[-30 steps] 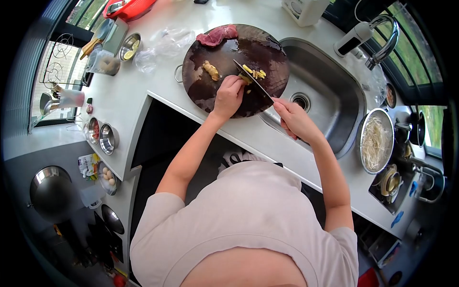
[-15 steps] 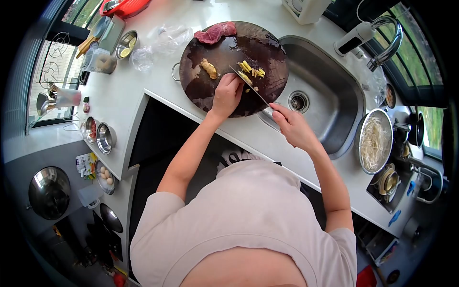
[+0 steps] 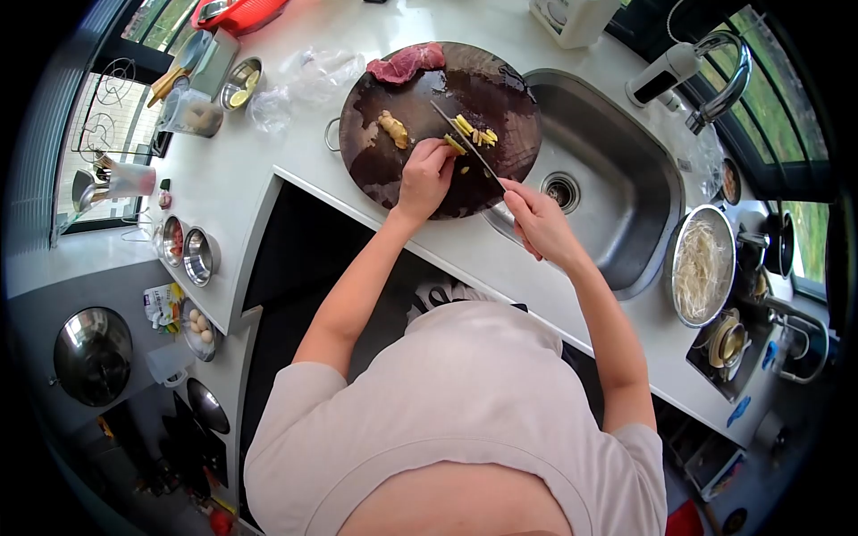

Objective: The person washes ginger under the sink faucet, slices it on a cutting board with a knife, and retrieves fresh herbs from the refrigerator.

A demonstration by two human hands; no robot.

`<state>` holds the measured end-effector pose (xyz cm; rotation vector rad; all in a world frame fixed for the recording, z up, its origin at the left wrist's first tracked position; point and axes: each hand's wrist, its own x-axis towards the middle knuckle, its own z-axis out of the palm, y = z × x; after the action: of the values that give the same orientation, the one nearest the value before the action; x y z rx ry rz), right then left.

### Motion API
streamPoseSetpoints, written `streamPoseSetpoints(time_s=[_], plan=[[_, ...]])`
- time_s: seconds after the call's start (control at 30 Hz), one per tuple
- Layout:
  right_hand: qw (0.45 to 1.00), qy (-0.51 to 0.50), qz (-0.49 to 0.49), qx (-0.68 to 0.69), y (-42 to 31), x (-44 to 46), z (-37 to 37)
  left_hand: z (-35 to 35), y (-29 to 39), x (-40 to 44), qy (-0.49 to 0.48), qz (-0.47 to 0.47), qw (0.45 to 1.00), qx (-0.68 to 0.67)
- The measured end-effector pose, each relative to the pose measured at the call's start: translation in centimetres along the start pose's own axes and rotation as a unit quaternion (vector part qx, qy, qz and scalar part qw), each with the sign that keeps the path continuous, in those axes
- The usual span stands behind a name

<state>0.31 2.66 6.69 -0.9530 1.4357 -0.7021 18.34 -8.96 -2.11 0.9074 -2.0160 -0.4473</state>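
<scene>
My right hand (image 3: 534,217) is wrapped round the handle of a knife (image 3: 466,139), whose blade slants up and left over a round dark cutting board (image 3: 375,174). Against the blade's left side, the fingers of my left hand (image 3: 427,174) pinch a yellow piece of ginger (image 3: 454,144). Just beyond the blade lie cut yellow ginger pieces (image 3: 481,136). A larger unpeeled-looking knob of ginger (image 3: 393,130) rests left of the fingers. At the board's far edge is a slab of raw red meat (image 3: 407,63).
A steel sink (image 3: 617,192) adjoins the board on the right, with a faucet (image 3: 726,85) behind it. A bowl of pale noodle-like strands (image 3: 702,270) stands right of the sink. Clear plastic bags (image 3: 308,76), a bowl with lemon slices (image 3: 239,83) and small metal bowls (image 3: 198,257) are leftward.
The knife blade has lifted slightly and shifted with my right hand up and left. My left hand stays by the ginger, of which more now shows.
</scene>
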Motion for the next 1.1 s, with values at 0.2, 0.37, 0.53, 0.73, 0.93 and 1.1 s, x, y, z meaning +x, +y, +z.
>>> streamPoseSetpoints(time_s=[0.2,0.37,0.53,0.73,0.93,1.1], plan=[[0.995,-0.014,0.024,-0.093,-1.1,-2.2,-0.8,-0.1,0.2,0.1,-0.018,0.001,1.0,0.002],[0.991,-0.012,0.042,-0.128,-2.6,-1.0,-0.5,-0.2,0.0,0.4,-0.029,-0.022,0.999,-0.005],[0.998,-0.002,0.016,-0.054,-1.0,1.8,1.1,-0.2,0.2,0.0,-0.03,-0.016,0.999,-0.005],[0.984,0.081,-0.149,-0.056,2.1,2.8,1.9,-1.3,1.2,-0.1,0.019,-0.04,0.999,0.009],[0.884,0.13,-0.198,-0.403,2.7,0.5,0.2,-6.5,6.8,1.3,-0.083,0.094,0.991,-0.039],[0.812,0.113,-0.155,-0.551,2.7,-0.3,-0.2,-4.6,5.3,0.6,-0.394,0.095,0.914,-0.016]])
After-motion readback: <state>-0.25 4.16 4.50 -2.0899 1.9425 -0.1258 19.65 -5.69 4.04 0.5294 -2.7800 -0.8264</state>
